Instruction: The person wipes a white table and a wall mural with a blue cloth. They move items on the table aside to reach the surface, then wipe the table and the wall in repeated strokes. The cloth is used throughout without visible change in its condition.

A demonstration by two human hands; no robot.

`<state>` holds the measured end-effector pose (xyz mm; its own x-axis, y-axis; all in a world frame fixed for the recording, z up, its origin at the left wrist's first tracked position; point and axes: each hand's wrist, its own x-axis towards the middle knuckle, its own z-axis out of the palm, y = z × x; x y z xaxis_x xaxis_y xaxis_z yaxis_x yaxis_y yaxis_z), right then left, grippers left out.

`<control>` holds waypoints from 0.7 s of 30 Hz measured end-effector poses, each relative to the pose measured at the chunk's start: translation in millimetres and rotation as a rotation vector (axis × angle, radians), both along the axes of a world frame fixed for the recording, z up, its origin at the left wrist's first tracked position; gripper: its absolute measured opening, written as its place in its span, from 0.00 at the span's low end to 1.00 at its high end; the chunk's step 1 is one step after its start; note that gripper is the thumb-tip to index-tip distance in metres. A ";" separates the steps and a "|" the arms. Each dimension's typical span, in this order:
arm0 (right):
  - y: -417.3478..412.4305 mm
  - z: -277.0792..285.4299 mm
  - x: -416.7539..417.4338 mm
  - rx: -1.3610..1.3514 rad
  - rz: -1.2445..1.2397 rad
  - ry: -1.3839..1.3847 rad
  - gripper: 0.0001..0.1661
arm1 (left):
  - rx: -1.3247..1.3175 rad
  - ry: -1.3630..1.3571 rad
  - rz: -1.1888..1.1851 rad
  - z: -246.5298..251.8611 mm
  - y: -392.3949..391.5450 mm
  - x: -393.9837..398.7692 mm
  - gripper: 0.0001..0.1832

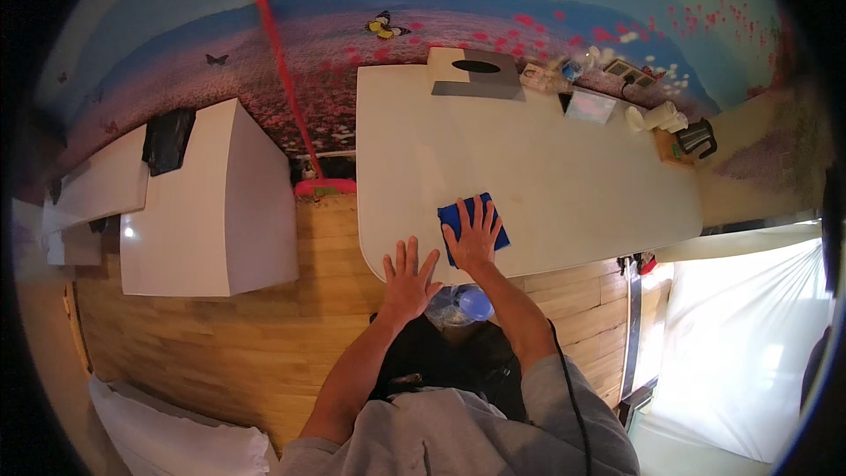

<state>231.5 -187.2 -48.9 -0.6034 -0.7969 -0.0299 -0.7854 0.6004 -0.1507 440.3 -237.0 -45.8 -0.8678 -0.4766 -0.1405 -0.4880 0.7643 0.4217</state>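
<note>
A folded blue cloth lies flat near the front edge of a white table. Pressed on the cloth from above is my right hand, palm down with the fingers spread; the cloth shows around it on both sides. My left hand is at the table's front left, palm down with its fingers apart, and holds nothing. Whether its palm touches the tabletop I cannot tell. Below the table edge, between my forearms, a clear plastic bag and a round blue plastic item show in part.
On the table's back part stand a two-tone box with an oval opening and a small pale box. An electric kettle and white cups are at the right. A white cabinet and a pink broom stand left.
</note>
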 end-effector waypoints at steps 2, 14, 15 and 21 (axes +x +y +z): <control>-6.7 0.4 -3.6 -0.013 0.034 -0.011 0.44 | -0.085 0.061 -0.015 -3.4 -6.5 3.2 0.41; -124.2 7.3 -11.2 -0.087 0.163 -0.016 0.42 | -0.037 0.064 -0.379 14.3 -69.9 27.7 0.39; -132.5 6.2 -11.2 -0.071 0.173 -0.039 0.43 | -0.030 0.072 -0.386 15.3 -71.6 27.1 0.39; -157.4 0.4 7.1 -0.090 0.260 -0.047 0.42 | -0.020 0.078 -0.414 19.4 -76.0 26.0 0.38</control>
